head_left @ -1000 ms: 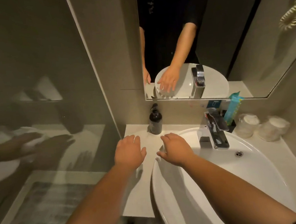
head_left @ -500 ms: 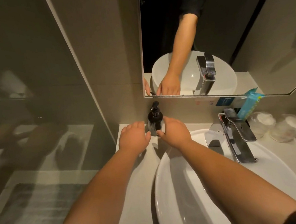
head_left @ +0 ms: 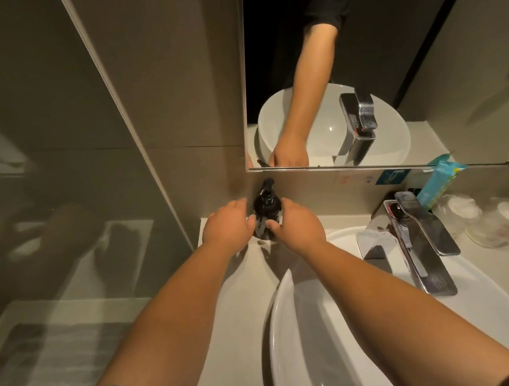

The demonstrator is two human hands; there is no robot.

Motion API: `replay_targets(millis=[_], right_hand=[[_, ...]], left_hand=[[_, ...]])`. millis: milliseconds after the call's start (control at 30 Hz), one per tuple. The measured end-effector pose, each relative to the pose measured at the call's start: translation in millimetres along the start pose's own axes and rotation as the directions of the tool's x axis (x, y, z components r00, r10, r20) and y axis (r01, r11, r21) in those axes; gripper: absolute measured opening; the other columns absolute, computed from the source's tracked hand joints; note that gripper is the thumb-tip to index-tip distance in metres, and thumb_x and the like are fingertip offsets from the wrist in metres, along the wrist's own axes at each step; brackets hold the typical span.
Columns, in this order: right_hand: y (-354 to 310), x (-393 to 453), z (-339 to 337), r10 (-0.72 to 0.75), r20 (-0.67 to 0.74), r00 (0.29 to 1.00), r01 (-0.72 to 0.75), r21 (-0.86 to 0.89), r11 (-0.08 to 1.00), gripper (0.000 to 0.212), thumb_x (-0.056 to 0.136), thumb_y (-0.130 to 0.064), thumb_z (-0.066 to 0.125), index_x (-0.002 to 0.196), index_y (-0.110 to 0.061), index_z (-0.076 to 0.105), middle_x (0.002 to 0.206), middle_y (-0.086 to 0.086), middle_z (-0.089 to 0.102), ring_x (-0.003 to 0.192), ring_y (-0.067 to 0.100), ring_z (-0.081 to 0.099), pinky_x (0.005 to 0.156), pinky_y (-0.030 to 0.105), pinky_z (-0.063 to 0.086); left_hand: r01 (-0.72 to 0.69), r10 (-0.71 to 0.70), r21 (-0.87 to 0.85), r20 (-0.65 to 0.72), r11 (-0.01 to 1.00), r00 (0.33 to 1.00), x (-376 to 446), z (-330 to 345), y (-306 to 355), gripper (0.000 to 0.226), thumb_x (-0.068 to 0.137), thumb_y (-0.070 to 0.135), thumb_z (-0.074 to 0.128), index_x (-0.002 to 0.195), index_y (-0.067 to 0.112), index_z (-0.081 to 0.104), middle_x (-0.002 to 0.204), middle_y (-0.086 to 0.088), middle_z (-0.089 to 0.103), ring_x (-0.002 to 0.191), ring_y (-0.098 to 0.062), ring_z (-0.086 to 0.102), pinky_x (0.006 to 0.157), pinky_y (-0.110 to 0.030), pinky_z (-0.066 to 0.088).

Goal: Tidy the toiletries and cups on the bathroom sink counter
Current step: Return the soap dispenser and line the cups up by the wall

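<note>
A dark pump soap bottle point(head_left: 266, 205) stands upright at the back left corner of the white counter point(head_left: 228, 315), against the wall. My left hand point(head_left: 227, 228) cups its left side and my right hand point(head_left: 297, 224) cups its right side, thumbs touching the bottle's front. Behind the tap, at the back right, a teal toiletry packet point(head_left: 439, 181) leans in a dark holder. Two clear wrapped cups point(head_left: 459, 207) point(head_left: 507, 219) sit upside down to its right.
A white oval basin point(head_left: 325, 342) fills the counter's right part, with a chrome tap point(head_left: 422, 244) at its back. A mirror point(head_left: 390, 62) hangs above. A glass shower partition point(head_left: 57, 182) closes the left side.
Both hands have moved forward from the counter's front to the soap bottle and closed around its sides. The camera has come closer and tilted down.
</note>
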State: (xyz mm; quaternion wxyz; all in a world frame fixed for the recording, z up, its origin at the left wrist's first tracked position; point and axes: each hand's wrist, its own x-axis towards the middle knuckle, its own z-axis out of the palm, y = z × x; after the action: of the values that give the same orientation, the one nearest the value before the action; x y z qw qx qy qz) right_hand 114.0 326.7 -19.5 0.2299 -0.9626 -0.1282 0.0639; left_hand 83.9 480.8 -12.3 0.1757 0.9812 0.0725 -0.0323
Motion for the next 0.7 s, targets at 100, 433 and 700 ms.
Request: replay_targets(millis=[100, 433, 700], right_hand=[[2, 4, 4, 0.029, 0.015, 0.999, -0.029, 0.057, 0.998, 0.038, 0.087, -0.038, 0.063, 0.116, -0.016, 0.053, 0.108, 0.008, 0.069, 0.098, 0.032, 0.064, 0.079, 0.040, 0.052], [20, 26, -17, -0.063, 0.152, 0.986, 0.047, 0.104, 0.993, 0.045, 0.086, -0.019, 0.067, 0.130, -0.016, 0.055, 0.123, 0.011, 0.067, 0.114, 0.033, 0.059, 0.093, 0.040, 0.049], [25, 17, -14, -0.027, 0.127, 0.992, 0.013, 0.109, 0.994, 0.055, 0.083, -0.038, 0.071, 0.126, -0.010, 0.051, 0.113, 0.010, 0.068, 0.104, 0.030, 0.063, 0.087, 0.042, 0.052]], left_hand=[[-0.006, 0.014, -0.176, 0.040, 0.984, 0.999, 11, 6, -2, 0.044, 0.094, 0.031, 0.050, 0.135, 0.018, 0.045, 0.128, -0.008, 0.059, 0.112, -0.029, 0.057, 0.088, -0.040, 0.049], [0.072, -0.080, -0.487, 0.004, 0.870, 0.997, 10, 20, 6, 0.036, 0.087, 0.023, 0.066, 0.122, 0.022, 0.056, 0.114, 0.001, 0.068, 0.104, -0.019, 0.063, 0.089, -0.039, 0.052], [0.059, -0.060, -0.433, 0.011, 0.899, 0.998, 10, 13, 11, 0.051, 0.089, 0.024, 0.065, 0.137, 0.021, 0.049, 0.131, -0.001, 0.060, 0.117, -0.022, 0.057, 0.097, -0.037, 0.047]])
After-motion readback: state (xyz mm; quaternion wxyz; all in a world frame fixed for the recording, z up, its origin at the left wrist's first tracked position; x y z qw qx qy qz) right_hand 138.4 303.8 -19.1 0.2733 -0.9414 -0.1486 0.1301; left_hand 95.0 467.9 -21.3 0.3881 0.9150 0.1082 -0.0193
